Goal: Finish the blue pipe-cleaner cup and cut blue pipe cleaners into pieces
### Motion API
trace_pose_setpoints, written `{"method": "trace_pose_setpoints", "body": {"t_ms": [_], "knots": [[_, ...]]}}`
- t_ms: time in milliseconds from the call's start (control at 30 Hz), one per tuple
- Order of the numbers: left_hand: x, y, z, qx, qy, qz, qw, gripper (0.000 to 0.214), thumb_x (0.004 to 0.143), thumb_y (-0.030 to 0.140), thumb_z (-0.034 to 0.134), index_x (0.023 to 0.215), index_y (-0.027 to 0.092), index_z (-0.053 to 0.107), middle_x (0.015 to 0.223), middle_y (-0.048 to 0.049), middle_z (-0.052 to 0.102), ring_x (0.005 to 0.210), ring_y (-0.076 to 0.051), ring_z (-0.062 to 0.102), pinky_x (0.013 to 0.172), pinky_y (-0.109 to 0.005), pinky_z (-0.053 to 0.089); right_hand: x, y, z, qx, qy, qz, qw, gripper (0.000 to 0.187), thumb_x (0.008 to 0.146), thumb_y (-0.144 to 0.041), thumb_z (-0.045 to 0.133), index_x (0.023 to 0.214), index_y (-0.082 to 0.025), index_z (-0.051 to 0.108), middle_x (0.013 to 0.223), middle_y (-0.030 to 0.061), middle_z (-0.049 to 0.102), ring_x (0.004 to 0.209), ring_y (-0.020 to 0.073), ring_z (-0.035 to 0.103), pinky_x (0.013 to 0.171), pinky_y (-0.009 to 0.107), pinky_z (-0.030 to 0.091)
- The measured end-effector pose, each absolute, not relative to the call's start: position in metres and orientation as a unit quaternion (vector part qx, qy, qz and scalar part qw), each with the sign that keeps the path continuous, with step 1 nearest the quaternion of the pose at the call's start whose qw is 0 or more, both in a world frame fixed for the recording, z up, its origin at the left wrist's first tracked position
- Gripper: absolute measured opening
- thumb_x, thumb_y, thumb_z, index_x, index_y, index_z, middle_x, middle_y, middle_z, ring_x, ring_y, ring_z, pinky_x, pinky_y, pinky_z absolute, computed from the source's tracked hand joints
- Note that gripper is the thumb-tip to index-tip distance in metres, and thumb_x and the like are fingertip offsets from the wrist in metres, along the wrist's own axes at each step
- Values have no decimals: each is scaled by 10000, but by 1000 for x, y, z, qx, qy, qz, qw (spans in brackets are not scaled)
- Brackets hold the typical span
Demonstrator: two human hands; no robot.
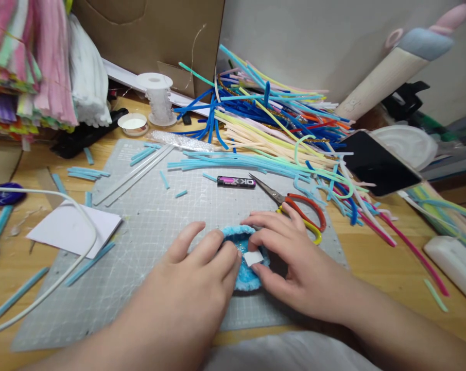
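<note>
A small round piece of fuzzy light-blue pipe cleaner (252, 282), hollow like a shallow cup, sits between both hands over the cutting mat. My left hand (202, 273) is closed on its left side, with the fingertips partly hidden at the rim. A little white rectangle (253, 258), perhaps paper or card, lies over the hollow. My right hand (294, 257) pinches that rectangle between thumb and index finger, while its other fingers curve over the far right rim. Just beyond the right hand are scissors (282, 198) with red and yellow handles, blades apart.
Around the grey cutting mat (148, 226) lie cut blue stems, a dark battery-like tube (236, 182), two clear sticks (134, 175) and folded white paper (74, 226). Pipe cleaners (271, 113) heap behind. A phone (379, 162) leans at right; a white cable (82, 216) loops at left.
</note>
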State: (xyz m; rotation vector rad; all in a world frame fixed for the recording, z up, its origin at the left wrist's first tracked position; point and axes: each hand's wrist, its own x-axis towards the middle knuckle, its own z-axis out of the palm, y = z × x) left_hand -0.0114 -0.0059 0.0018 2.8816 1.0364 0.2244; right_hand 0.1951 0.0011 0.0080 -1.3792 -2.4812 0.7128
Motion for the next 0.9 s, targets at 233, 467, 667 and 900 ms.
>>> {"method": "trace_pose_setpoints", "body": {"t_ms": [233, 467, 667, 900], "knots": [[-11, -2, 16, 924, 362, 87, 88, 126, 814, 280, 572, 729, 220, 642, 744, 13, 628, 837, -188, 528, 878, -395, 314, 197, -1, 8, -452, -856, 211, 133, 159, 830, -181, 500, 968, -245, 545, 1273, 70, 516, 1240, 247, 409, 1070, 592, 27], [-16, -2, 18, 944, 306, 106, 63, 130, 837, 301, 533, 897, 273, 645, 1021, 64, 651, 1030, -165, 505, 991, -391, 197, 197, 3, -5, -477, -811, 265, 212, 278, 868, -162, 487, 1139, -220, 474, 1157, 92, 562, 1111, 202, 498, 927, 392, 418], [-13, 7, 16, 947, 308, 92, 11, 231, 872, 171, 445, 928, 210, 665, 903, 13, 681, 981, -185, 526, 968, -375, 227, 198, 1, -1, -454, -813, 239, 276, 247, 834, -151, 538, 1080, -165, 551, 1125, 97, 545, 1057, 198, 499, 912, 359, 417], [-5, 0, 11, 949, 296, 108, 11, 209, 862, 216, 499, 1009, 188, 645, 915, -11, 656, 846, -204, 523, 802, -355, 328, 198, -7, 11, -412, -875, 163, 196, 212, 821, -153, 499, 942, -160, 674, 934, 93, 579, 847, 225, 471, 750, 413, 384]]}}
